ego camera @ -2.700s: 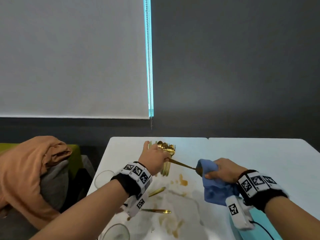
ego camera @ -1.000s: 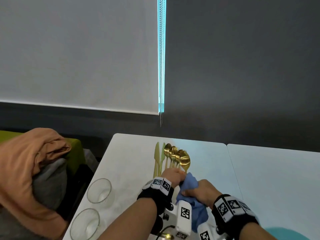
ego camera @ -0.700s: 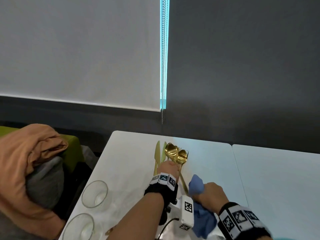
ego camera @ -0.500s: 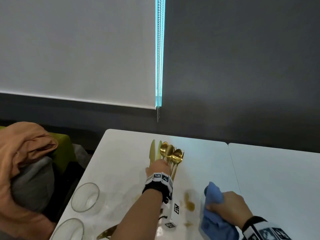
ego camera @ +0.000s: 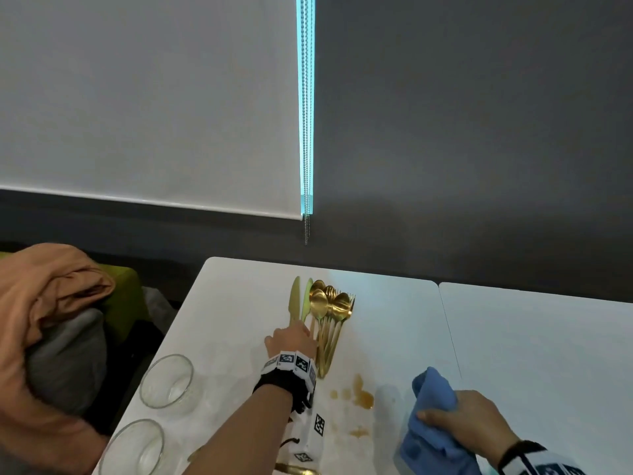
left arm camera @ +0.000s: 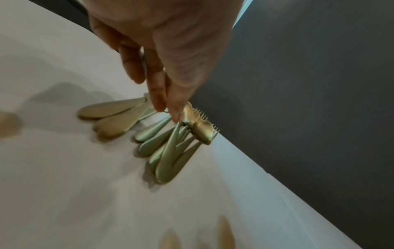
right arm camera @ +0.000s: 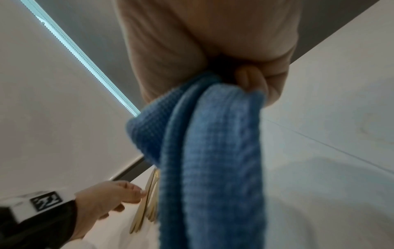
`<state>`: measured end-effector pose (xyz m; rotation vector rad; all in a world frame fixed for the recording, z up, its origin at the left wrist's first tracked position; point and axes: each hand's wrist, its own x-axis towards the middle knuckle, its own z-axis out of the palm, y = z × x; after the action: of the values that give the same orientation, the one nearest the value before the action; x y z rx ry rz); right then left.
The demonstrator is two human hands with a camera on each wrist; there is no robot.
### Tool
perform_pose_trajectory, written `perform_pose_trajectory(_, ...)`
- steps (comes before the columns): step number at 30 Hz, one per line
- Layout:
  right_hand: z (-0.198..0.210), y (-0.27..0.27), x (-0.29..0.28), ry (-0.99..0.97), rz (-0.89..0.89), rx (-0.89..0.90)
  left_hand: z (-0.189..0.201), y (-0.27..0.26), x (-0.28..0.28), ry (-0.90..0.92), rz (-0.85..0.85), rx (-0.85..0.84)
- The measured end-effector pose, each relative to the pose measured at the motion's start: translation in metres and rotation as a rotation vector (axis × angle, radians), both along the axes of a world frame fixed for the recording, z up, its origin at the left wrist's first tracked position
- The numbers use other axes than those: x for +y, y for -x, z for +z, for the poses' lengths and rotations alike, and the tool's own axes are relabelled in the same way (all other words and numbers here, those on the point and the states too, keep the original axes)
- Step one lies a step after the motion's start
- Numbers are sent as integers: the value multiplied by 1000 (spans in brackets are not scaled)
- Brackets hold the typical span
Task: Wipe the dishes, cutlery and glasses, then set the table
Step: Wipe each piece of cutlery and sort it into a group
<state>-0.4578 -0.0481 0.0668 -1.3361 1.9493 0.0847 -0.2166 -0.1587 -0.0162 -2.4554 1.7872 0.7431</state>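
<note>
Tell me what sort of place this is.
Probably a restaurant or café dining area: two white tables pushed together, a pile of gold cutlery laid out, glass bowls at the edge, and a green upholstered seat beside the table.

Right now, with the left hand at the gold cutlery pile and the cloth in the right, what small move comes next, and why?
Probably draw the left hand back from the gold cutlery to the piece at the near edge. Its fingers look straight at the handles, gripping nothing clearly. The right hand holds the blue cloth ready, and brown spills remain on the table.
</note>
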Motion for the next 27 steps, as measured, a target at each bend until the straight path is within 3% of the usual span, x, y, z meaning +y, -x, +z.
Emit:
perform_pose_trajectory(8, -1, -32, 14, -5, 21, -84, 4, -28, 77, -143, -103, -91)
perform_pose_trajectory(15, 4, -49, 38, -6, 45, -110, 0, -38, 135, -105, -252, -295)
perform_pose_trajectory(20, 2, -49, 52, -12, -18, -127, -1, -43, 145, -109, -352, -331)
perform_pose_trajectory(27, -9, -49, 59, -44, -78, -141, 2, -48, 142, -121, -351, -313)
